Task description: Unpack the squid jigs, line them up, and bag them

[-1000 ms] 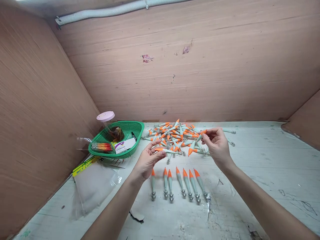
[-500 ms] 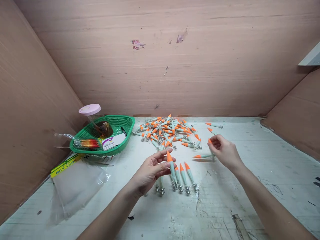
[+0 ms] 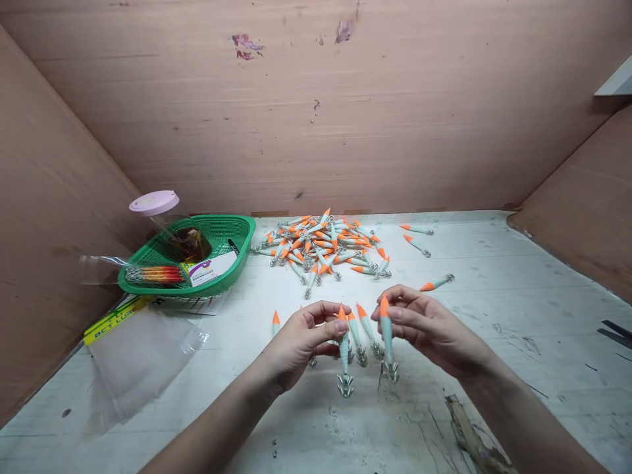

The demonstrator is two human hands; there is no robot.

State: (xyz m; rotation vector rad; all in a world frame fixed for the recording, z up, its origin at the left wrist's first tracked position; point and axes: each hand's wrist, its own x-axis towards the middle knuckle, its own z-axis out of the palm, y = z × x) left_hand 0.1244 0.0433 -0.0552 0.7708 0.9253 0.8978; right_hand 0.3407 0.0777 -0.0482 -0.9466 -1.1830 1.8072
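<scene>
Between thumb and fingers, my left hand point(image 3: 307, 339) pinches a squid jig point(image 3: 344, 345) by its orange end, its pale green body and metal hook crown hanging down. My right hand point(image 3: 428, 322) grips another squid jig point(image 3: 387, 329) the same way, a short distance to the right. Behind them a few jigs point(image 3: 364, 320) lie side by side with hooks toward me. Part of that row is hidden by my left hand; one orange tip point(image 3: 276, 321) shows to its left. Farther back is a heap of the same jigs point(image 3: 323, 247).
At left stands a green basket point(image 3: 247, 247) holding a pink-lidded jar point(image 3: 155, 203), a card point(image 3: 212, 268) and a packet of red-orange jigs point(image 3: 154, 274). Clear bags point(image 3: 143, 355) lie before it. Loose jigs point(image 3: 417, 245) lie at right. Cardboard walls point(image 3: 316, 151) enclose the table.
My right hand has come left and nearer with a jig, leaving one jig lying behind at right. My left hand still holds its jig, now slightly lower. The camera view has shifted a little.
</scene>
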